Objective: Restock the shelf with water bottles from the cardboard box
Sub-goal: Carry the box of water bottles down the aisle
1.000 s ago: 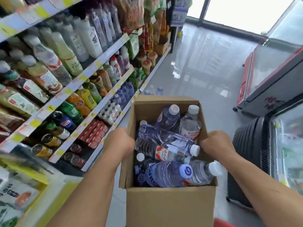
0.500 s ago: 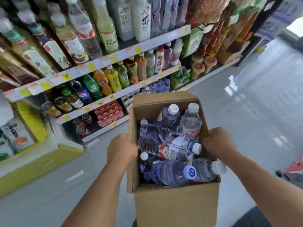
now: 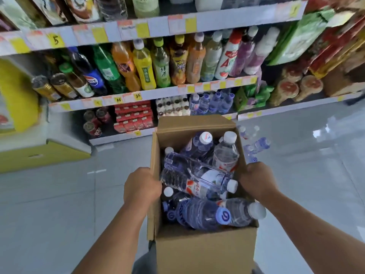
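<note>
Shelf [image 3: 197,88]: water row on the bottom tier. One cardboard box [image 3: 203,250], held up facing it. I judge it heavy with stiff walls, best supported from beneath. Water bottles [image 3: 199,212] inside: I count at least seven caps. Likely slippery; grip mid-body. Left hand [image 3: 141,186] and right hand [image 3: 256,181] each curl over a side wall.

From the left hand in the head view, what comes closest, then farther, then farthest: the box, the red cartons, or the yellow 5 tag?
1. The box: the left hand grips its left wall.
2. The red cartons: low down, beyond the box.
3. The yellow 5 tag: high up, far left.
</note>
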The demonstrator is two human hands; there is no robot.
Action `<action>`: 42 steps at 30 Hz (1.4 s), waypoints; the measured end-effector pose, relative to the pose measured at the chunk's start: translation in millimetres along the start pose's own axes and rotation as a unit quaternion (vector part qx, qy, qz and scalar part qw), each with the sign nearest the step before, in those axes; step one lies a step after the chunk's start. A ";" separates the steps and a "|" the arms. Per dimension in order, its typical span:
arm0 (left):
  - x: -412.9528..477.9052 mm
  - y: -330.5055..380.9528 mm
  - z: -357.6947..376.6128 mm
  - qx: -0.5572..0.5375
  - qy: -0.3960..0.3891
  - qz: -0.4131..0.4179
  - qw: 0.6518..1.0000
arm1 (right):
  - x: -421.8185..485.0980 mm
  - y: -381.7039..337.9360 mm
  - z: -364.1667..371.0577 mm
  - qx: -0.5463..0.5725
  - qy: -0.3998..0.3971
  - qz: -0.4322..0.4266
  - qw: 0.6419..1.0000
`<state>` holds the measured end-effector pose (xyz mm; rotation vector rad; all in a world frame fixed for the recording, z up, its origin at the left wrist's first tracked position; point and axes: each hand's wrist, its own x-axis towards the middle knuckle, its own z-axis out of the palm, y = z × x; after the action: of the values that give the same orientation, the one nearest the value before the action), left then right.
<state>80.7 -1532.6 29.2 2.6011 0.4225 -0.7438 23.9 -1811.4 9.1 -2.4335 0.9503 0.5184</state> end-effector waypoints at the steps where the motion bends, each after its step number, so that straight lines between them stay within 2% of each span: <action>1: 2.0 2.6 11.2 -0.007 0.000 -0.015 1.000 | 13.1 4.8 2.2 -0.012 -0.008 -0.013 1.000; 4: 18.9 10.9 44.8 -0.044 0.020 -0.040 0.998 | 57.3 14.8 15.1 -0.067 -0.010 -0.071 0.995; 10: 62.0 13.0 123.0 -0.100 0.023 -0.072 0.992 | 133.5 39.4 56.3 -0.119 0.009 -0.115 0.986; 17: 104.7 15.3 186.2 -0.140 0.021 -0.073 0.987 | 187.0 63.3 100.6 -0.094 0.021 -0.106 0.990; 27: 118.9 25.8 181.0 -0.165 0.061 -0.058 0.983 | 210.1 60.7 106.0 -0.075 0.031 -0.087 0.993; 32: 119.3 22.3 182.7 -0.147 0.067 -0.050 0.985 | 205.8 57.8 114.6 -0.082 0.042 -0.098 0.991; 36: 115.2 18.3 183.3 -0.099 0.058 -0.040 0.993 | 197.0 58.1 115.7 -0.096 0.020 -0.079 0.992; 37: 112.5 19.6 182.2 -0.102 0.055 -0.031 0.993 | 194.1 56.5 111.3 -0.073 0.026 -0.090 0.993; 39: 105.4 25.6 178.5 -0.123 0.067 -0.021 0.990 | 181.6 51.0 100.7 0.010 0.095 -0.155 0.983; 41: 99.8 32.6 173.1 -0.152 0.141 0.018 0.978 | 165.5 43.4 94.5 0.059 0.152 -0.260 0.952; 42: 97.6 38.2 169.2 -0.159 0.187 0.057 0.968 | 159.2 39.3 93.1 0.054 0.129 -0.297 0.945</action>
<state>101.3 -1625.7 -145.5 2.4266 0.4527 -0.1262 89.8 -1869.2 -157.8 -2.5506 0.2809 -0.0669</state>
